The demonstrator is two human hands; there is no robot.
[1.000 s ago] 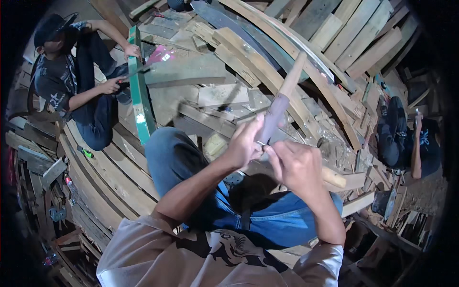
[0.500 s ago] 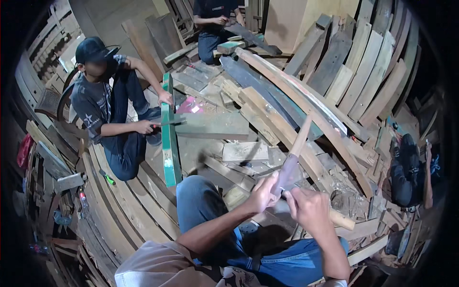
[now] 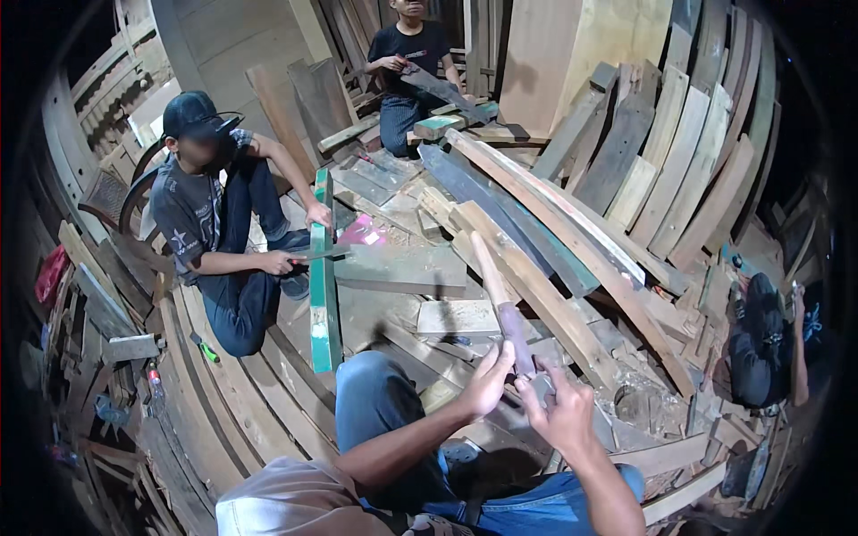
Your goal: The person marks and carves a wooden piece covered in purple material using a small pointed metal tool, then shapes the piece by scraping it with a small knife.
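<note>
A long tool (image 3: 490,279) with a pale wooden shaft and a greyish-purple lower section points up and away from me. Its kind is unclear. My left hand (image 3: 487,386) lies along the left side of the purple section, fingers stretched out and not wrapped round it. On the other side, my right hand (image 3: 561,411) holds the tool's near end, where a grey piece (image 3: 540,386) shows between thumb and forefinger. The rest of that end is hidden by my fingers.
At left a person (image 3: 219,214) holds a saw (image 3: 317,255) against a green-painted beam (image 3: 322,304). Another person (image 3: 411,71) with a saw (image 3: 444,89) sits at the back. Planks (image 3: 527,210) lie ahead; more boards (image 3: 688,161) lean at right, near another person (image 3: 760,330).
The tool has swung leftward, its far end now pointing up and left. My left hand's fingers have straightened off their grip. The view has tilted up slightly.
</note>
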